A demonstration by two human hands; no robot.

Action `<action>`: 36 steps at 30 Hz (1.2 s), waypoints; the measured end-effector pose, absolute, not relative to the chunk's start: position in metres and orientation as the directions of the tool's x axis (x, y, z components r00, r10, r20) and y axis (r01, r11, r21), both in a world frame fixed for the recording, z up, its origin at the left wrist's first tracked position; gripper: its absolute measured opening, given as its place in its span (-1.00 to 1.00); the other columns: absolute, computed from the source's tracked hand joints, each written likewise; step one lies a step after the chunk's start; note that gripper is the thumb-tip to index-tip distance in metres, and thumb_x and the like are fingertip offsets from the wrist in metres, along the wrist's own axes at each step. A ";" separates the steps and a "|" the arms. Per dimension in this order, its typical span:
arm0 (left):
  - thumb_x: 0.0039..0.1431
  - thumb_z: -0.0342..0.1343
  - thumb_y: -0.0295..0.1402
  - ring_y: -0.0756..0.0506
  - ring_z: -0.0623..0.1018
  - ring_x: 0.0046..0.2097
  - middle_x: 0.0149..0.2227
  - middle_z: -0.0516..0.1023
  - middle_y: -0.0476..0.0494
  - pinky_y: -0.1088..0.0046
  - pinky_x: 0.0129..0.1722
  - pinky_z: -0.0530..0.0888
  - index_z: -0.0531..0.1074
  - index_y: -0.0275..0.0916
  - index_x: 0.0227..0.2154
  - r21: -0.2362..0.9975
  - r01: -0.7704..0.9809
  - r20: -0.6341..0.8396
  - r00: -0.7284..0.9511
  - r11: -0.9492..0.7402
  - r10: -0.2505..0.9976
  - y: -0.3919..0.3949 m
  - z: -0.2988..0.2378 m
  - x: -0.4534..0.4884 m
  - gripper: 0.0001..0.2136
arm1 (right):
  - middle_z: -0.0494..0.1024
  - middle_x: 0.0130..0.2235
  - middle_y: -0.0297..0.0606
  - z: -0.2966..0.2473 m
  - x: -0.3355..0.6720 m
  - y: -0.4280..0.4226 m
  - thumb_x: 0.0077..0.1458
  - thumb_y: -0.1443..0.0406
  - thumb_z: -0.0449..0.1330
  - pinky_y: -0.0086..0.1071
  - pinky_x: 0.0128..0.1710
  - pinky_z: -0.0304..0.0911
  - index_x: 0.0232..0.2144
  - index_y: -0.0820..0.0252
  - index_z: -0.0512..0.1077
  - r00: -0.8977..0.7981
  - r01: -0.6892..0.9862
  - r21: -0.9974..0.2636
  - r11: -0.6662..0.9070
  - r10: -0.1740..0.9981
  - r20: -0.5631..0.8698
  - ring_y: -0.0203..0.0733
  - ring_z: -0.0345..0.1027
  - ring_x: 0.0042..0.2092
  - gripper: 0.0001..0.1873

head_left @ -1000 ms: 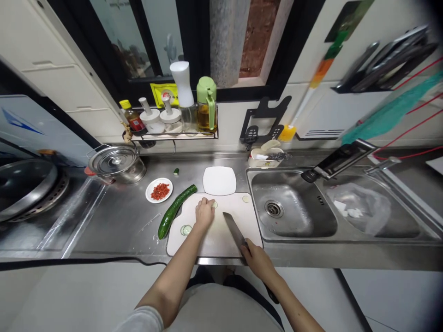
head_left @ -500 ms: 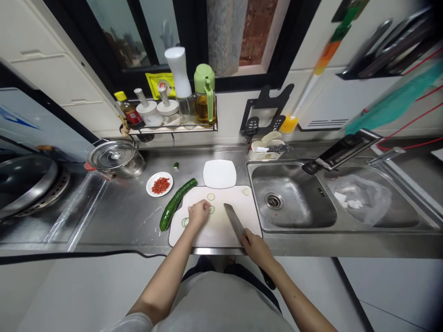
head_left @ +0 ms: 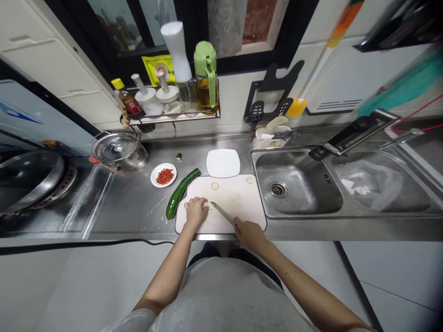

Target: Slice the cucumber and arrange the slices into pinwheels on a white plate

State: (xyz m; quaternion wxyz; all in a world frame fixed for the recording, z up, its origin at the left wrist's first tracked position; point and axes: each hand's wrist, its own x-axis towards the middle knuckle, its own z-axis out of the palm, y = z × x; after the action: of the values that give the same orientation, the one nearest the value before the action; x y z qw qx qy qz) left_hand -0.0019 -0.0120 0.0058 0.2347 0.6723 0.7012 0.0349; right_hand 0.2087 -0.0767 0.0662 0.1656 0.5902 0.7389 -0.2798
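Observation:
My right hand [head_left: 249,234] is wrapped round the handle of a kitchen knife [head_left: 224,214], its blade pointing up and to the left over a white cutting board [head_left: 238,198]. The tip of the blade meets a thin cucumber slice [head_left: 210,205]. My left hand [head_left: 196,212] rests on the board with curled fingers, the fingertips on the left edge of that slice. Two other cucumber slices [head_left: 215,186] lie farther back, one in the right corner. A long cucumber [head_left: 182,193] lies along the board's left edge. Whatever is under my left palm is hidden.
Beyond the board sits a white square plate [head_left: 223,163]. A round plate of chopped red pieces [head_left: 164,175] and a cucumber end [head_left: 179,157] are at the left. To the right is a steel sink [head_left: 297,193]; a lidded pot [head_left: 119,152] stands far left.
My left hand has opened out over the slices at the left of the board and touches the middle slice. The knife has swung left, its tip now at that slice. The camera view has shifted.

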 end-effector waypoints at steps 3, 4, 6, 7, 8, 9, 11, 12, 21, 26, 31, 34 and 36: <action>0.13 0.06 -0.32 -0.20 0.35 0.02 -0.10 0.48 -0.15 0.21 -0.02 0.12 0.46 -0.07 -0.14 0.374 0.921 -0.309 0.013 0.109 0.951 -0.011 0.006 -0.003 -0.77 | 0.56 -0.24 -0.03 0.066 0.206 -0.073 0.26 0.29 -0.16 -0.33 -0.29 0.14 -0.06 0.24 0.30 -0.272 0.961 -0.196 0.193 0.769 -0.578 -0.01 0.46 -0.17 -0.68; 0.14 0.05 -0.32 -0.20 0.34 0.02 -0.10 0.47 -0.15 0.21 -0.02 0.12 0.46 -0.07 -0.13 0.379 0.918 -0.314 0.012 0.114 0.949 -0.011 0.006 -0.003 -0.77 | 0.56 -0.24 -0.03 0.065 0.205 -0.072 0.26 0.30 -0.15 -0.32 -0.30 0.14 -0.06 0.24 0.30 -0.278 0.960 -0.194 0.202 0.767 -0.578 0.00 0.46 -0.17 -0.68; 0.14 0.04 -0.34 -0.20 0.34 0.02 -0.10 0.47 -0.15 0.22 -0.03 0.12 0.46 -0.07 -0.13 0.388 0.913 -0.317 0.007 0.123 0.948 -0.011 0.005 -0.003 -0.77 | 0.56 -0.25 -0.03 0.064 0.203 -0.071 0.25 0.30 -0.15 -0.31 -0.30 0.15 -0.06 0.23 0.30 -0.284 0.959 -0.189 0.213 0.764 -0.579 0.01 0.46 -0.18 -0.69; 0.14 0.04 -0.35 -0.20 0.34 0.02 -0.10 0.47 -0.14 0.22 -0.03 0.12 0.46 -0.06 -0.14 0.392 0.911 -0.316 0.005 0.126 0.949 -0.010 0.005 -0.003 -0.77 | 0.55 -0.25 -0.03 0.063 0.202 -0.070 0.25 0.30 -0.15 -0.30 -0.30 0.16 -0.06 0.24 0.30 -0.285 0.958 -0.186 0.216 0.764 -0.579 0.02 0.46 -0.18 -0.68; 0.14 0.04 -0.36 -0.20 0.34 0.02 -0.10 0.46 -0.14 0.22 -0.03 0.12 0.46 -0.06 -0.14 0.395 0.910 -0.315 0.003 0.128 0.949 -0.010 0.004 -0.002 -0.77 | 0.55 -0.25 -0.03 0.062 0.201 -0.070 0.25 0.30 -0.14 -0.30 -0.30 0.17 -0.06 0.24 0.30 -0.284 0.959 -0.182 0.218 0.763 -0.581 0.02 0.46 -0.18 -0.68; 0.14 0.04 -0.36 -0.20 0.34 0.01 -0.10 0.46 -0.14 0.22 -0.04 0.12 0.46 -0.06 -0.14 0.396 0.909 -0.314 0.002 0.129 0.949 -0.010 0.004 -0.002 -0.76 | 0.55 -0.25 -0.03 0.062 0.200 -0.070 0.25 0.30 -0.14 -0.30 -0.30 0.17 -0.06 0.24 0.30 -0.282 0.959 -0.178 0.219 0.762 -0.582 0.02 0.46 -0.17 -0.69; 0.14 0.04 -0.37 -0.20 0.34 0.01 -0.11 0.46 -0.14 0.22 -0.05 0.12 0.47 -0.04 -0.14 0.402 0.907 -0.311 0.007 0.125 0.950 -0.010 0.003 -0.002 -0.76 | 0.55 -0.24 -0.02 0.061 0.199 -0.069 0.25 0.31 -0.14 -0.30 -0.30 0.18 -0.06 0.24 0.30 -0.283 0.959 -0.171 0.225 0.762 -0.583 0.02 0.46 -0.17 -0.69; 0.14 0.04 -0.37 -0.20 0.34 0.01 -0.11 0.47 -0.14 0.22 -0.05 0.13 0.48 -0.04 -0.15 0.405 0.906 -0.310 0.012 0.121 0.951 -0.010 0.003 -0.002 -0.76 | 0.55 -0.24 -0.02 0.061 0.199 -0.069 0.25 0.31 -0.14 -0.30 -0.30 0.18 -0.06 0.24 0.30 -0.283 0.959 -0.168 0.228 0.762 -0.583 0.02 0.47 -0.17 -0.69; 0.13 0.04 -0.38 -0.20 0.34 -0.01 -0.12 0.46 -0.14 0.22 -0.06 0.14 0.50 -0.01 -0.15 0.406 0.907 -0.313 0.022 0.113 0.950 -0.009 0.001 -0.002 -0.75 | 0.56 -0.25 -0.04 0.067 0.196 -0.066 0.24 0.33 -0.12 -0.32 -0.31 0.18 -0.05 0.23 0.30 -0.280 0.960 -0.158 0.232 0.755 -0.593 -0.02 0.47 -0.18 -0.69; 0.13 0.03 -0.38 -0.20 0.34 -0.01 -0.13 0.47 -0.14 0.21 -0.05 0.14 0.51 0.00 -0.16 0.408 0.906 -0.309 0.020 0.113 0.951 -0.009 0.001 -0.002 -0.74 | 0.55 -0.24 -0.04 0.068 0.196 -0.065 0.24 0.33 -0.11 -0.32 -0.31 0.18 -0.04 0.21 0.30 -0.281 0.959 -0.141 0.245 0.755 -0.592 -0.02 0.48 -0.18 -0.70; 0.13 0.03 -0.37 -0.20 0.34 -0.01 -0.13 0.46 -0.14 0.20 -0.05 0.13 0.50 0.00 -0.16 0.420 0.901 -0.304 0.030 0.106 0.952 -0.010 0.002 -0.003 -0.75 | 0.56 -0.26 -0.07 0.069 0.196 -0.063 0.22 0.35 -0.10 -0.32 -0.33 0.19 -0.06 0.21 0.32 -0.296 0.954 -0.136 0.267 0.767 -0.569 0.00 0.48 -0.19 -0.70; 0.12 0.03 -0.38 -0.20 0.34 0.00 -0.12 0.46 -0.13 0.20 -0.04 0.13 0.50 0.00 -0.15 0.417 0.902 -0.310 0.028 0.110 0.950 -0.009 0.003 -0.003 -0.74 | 0.56 -0.25 -0.06 0.069 0.197 -0.061 0.22 0.34 -0.09 -0.32 -0.32 0.21 -0.05 0.22 0.32 -0.303 0.951 -0.131 0.281 0.758 -0.578 0.00 0.48 -0.18 -0.70; 0.12 0.03 -0.38 -0.20 0.33 0.01 -0.12 0.46 -0.14 0.20 -0.04 0.13 0.50 0.00 -0.15 0.409 0.905 -0.320 0.024 0.116 0.947 -0.009 0.003 -0.002 -0.74 | 0.56 -0.24 -0.05 0.068 0.197 -0.061 0.23 0.34 -0.10 -0.31 -0.31 0.21 -0.05 0.21 0.31 -0.304 0.950 -0.126 0.285 0.759 -0.576 0.00 0.48 -0.18 -0.70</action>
State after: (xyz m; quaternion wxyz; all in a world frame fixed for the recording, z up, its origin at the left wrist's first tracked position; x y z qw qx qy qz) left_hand -0.0023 -0.0090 0.0028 0.2667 0.6639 0.6976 0.0391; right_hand 0.1966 -0.0607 0.0682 0.2081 0.5519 0.7741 -0.2299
